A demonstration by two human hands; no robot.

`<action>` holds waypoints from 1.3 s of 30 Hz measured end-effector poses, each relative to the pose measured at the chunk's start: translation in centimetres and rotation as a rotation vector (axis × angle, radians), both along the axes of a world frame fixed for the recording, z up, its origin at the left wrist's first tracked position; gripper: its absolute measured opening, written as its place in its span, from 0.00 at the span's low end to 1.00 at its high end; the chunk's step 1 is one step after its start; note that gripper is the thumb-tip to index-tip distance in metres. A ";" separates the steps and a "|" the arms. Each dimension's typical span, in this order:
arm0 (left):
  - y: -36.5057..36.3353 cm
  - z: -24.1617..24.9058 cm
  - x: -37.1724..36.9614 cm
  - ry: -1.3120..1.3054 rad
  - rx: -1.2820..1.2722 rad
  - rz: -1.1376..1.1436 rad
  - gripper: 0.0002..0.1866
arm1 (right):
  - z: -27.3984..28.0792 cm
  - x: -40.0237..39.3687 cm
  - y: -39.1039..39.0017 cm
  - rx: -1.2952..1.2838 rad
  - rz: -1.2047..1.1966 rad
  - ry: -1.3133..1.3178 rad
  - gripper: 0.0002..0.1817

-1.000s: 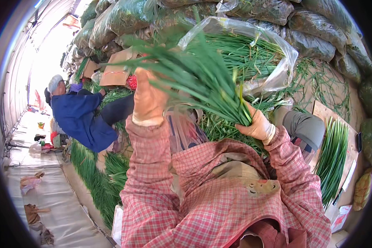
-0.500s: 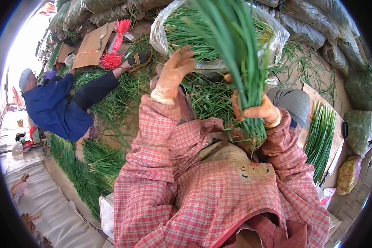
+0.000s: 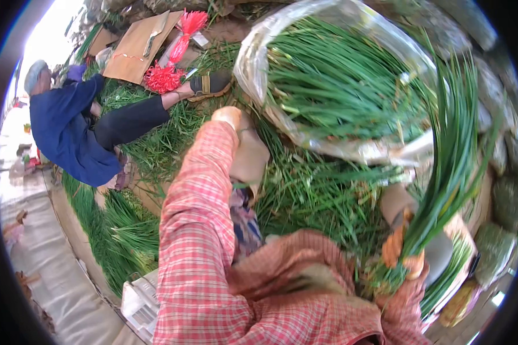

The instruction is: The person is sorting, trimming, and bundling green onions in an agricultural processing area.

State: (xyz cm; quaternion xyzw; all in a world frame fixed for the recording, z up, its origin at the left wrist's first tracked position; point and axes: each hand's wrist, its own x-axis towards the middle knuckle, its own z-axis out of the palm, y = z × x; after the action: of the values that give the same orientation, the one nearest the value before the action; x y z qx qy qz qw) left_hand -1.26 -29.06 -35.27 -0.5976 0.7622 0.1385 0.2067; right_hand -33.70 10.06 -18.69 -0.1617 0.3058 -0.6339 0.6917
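A large bunch of long green leafy stalks [image 3: 452, 149] is gripped near its root end by my right hand [image 3: 404, 253], in an orange-tinted glove, at the lower right. The leaves fan upward past the edge of a clear plastic-lined bag [image 3: 253, 63], which holds a pile of similar stalks [image 3: 339, 80]. My left hand [image 3: 227, 117] is reached forward beside my knee, near the other person's shoe [image 3: 213, 84]; its fingers are hidden. Loose green trimmings [image 3: 311, 190] lie between my legs and the bag.
At the left sits a person in a dark blue top [image 3: 69, 132], one leg stretched toward me. Beyond are cardboard [image 3: 135, 52] with a knife on it and red strings [image 3: 164, 77]. More green bundles [image 3: 126, 230] lie lower left, and filled bags [image 3: 495, 253] line the right.
My right hand has moved down and to the right with the bunch. My left hand has gone from raised and open to reaching forward. The view has shifted, showing more of the plastic-lined bag.
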 end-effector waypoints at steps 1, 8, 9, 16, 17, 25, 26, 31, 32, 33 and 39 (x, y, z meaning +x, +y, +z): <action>-1.2 -3.5 0.2 -0.143 -0.053 -0.246 0.13 | -0.8 -0.3 -0.4 0.004 0.029 -0.004 0.50; -5.8 -18.0 -3.2 -0.028 -0.244 -0.396 0.17 | -3.8 -0.9 -3.7 0.412 -0.064 0.010 0.46; -6.6 -18.4 -3.9 -0.017 -0.235 -0.365 0.17 | -4.4 -0.9 -4.3 0.462 -0.072 0.022 0.46; -9.2 -17.1 -4.7 0.007 -0.147 -0.335 0.16 | -6.1 -1.8 -5.4 0.499 -0.064 -0.018 0.47; -8.8 -15.8 -4.3 0.031 -0.131 -0.349 0.16 | -6.1 -1.8 -5.3 0.468 -0.055 -0.028 0.47; -3.6 7.8 4.2 -0.106 0.040 -0.523 0.10 | -2.6 -0.4 -4.4 0.079 0.015 -0.127 0.45; -2.7 12.0 5.4 0.136 0.139 -0.262 0.12 | -1.2 0.3 -4.0 0.233 -0.104 -0.050 0.43; 3.2 27.9 10.1 1.076 0.409 0.364 0.17 | -1.2 0.7 -1.2 0.277 -0.121 0.012 0.49; 4.5 29.9 10.0 1.213 0.396 0.416 0.18 | -1.4 0.8 -0.7 0.258 -0.102 0.032 0.48; 5.5 31.7 9.4 1.292 0.396 0.412 0.18 | -2.2 0.6 0.0 0.248 -0.089 0.057 0.47; 11.0 41.0 -3.5 1.347 0.363 -0.036 0.20 | -3.4 0.7 1.9 0.172 0.059 0.095 0.22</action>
State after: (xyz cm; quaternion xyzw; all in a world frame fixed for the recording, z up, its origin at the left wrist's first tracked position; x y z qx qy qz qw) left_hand -4.73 -18.05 5.75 -0.3248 0.6990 0.6008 -0.2119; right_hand -33.04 11.92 -22.11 -0.1403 0.3867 -0.5762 0.7062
